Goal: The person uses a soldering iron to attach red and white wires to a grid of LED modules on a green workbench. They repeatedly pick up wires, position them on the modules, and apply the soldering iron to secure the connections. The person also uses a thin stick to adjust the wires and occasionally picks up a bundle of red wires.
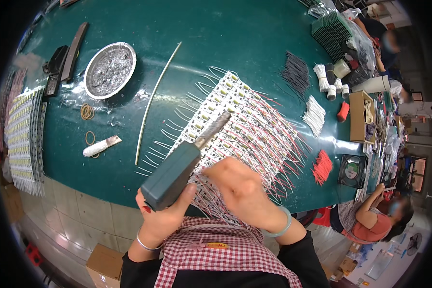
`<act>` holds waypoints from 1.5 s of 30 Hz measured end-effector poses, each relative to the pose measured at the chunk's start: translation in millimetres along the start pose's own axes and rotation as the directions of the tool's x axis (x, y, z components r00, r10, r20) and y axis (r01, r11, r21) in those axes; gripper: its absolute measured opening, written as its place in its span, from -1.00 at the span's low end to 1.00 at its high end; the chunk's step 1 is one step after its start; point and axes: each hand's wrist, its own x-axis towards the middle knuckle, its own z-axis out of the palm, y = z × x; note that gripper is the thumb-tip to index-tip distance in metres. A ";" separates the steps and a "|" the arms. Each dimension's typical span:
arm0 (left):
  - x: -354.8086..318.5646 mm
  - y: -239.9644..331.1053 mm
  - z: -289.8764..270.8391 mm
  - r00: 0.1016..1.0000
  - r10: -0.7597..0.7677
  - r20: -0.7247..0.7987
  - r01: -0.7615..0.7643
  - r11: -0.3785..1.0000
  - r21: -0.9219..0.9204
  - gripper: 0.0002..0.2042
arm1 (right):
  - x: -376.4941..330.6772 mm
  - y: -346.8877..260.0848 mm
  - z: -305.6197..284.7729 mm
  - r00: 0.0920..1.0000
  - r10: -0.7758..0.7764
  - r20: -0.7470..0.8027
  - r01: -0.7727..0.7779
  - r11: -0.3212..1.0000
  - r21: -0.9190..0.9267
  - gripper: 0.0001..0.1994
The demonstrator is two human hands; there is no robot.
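A sheet of white circuit boards with yellow chips (229,90) lies slanted on the table in front of me. White wires stick out along its left side, and red and white wires fan out on its right. My left hand (165,211) is closed round a boxy dark green tool with a metal barrel (172,174), which looks like a soldering iron. Its metal tip reaches over the boards; whether it touches them I cannot tell. Low over the sheet's near part, my right hand (240,192) has its fingers drawn together, slightly blurred. Whatever they pinch is hidden.
A bowl of silvery material (130,72), a long thin strip (157,98), rubber bands (86,112) and a white wrapped roll (102,146) lie left. Bundles of black wires (296,74), white wires (314,115) and red wires (322,167) lie right. Stacked boards (26,139) stand far left. Two people are at right.
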 end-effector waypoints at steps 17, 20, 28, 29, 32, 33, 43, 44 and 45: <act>-9.9 -6.1 -7.8 0.991 0.133 -0.002 -0.131 0.977 0.166 -0.79 | 28.0 54.3 2.2 0.983 0.107 -0.152 -0.141 0.961 -0.238 -0.90; -9.8 -5.5 -6.0 0.992 0.124 0.016 -0.125 0.978 0.170 -0.79 | 29.3 55.7 2.2 0.984 0.087 -0.157 -0.127 0.955 -0.267 -0.88; -9.4 -5.7 -1.0 0.990 0.141 0.017 -0.142 0.973 0.181 -0.82 | 35.0 60.2 3.9 0.983 0.102 -0.156 -0.147 0.938 -0.313 -0.88; -9.4 -6.1 -0.6 0.990 0.141 0.019 -0.142 0.973 0.180 -0.82 | 35.6 61.3 3.7 0.983 0.104 -0.153 -0.148 0.939 -0.310 -0.88; -9.7 -8.7 0.3 0.991 0.134 0.024 -0.136 0.972 0.194 -0.82 | 38.6 58.2 -1.1 0.985 0.133 -0.114 -0.161 0.941 -0.297 -0.89; -9.9 -9.3 0.4 0.990 0.136 0.025 -0.138 0.970 0.199 -0.82 | 39.5 58.0 -2.1 0.986 0.123 -0.109 -0.151 0.942 -0.298 -0.89; -9.8 -10.3 2.7 0.990 0.143 0.014 -0.143 0.971 0.190 -0.85 | 47.0 51.6 -10.3 0.983 0.184 -0.021 -0.180 0.923 -0.341 -0.90; -9.8 -10.5 2.7 0.987 0.159 0.011 -0.158 0.969 0.191 -0.85 | 47.5 51.4 -10.3 0.984 0.180 -0.017 -0.174 0.920 -0.350 -0.90; -10.9 -10.0 1.7 0.992 0.127 -0.006 -0.124 0.975 0.184 -0.85 | 48.3 50.9 -10.4 0.984 0.176 -0.016 -0.170 0.920 -0.352 -0.90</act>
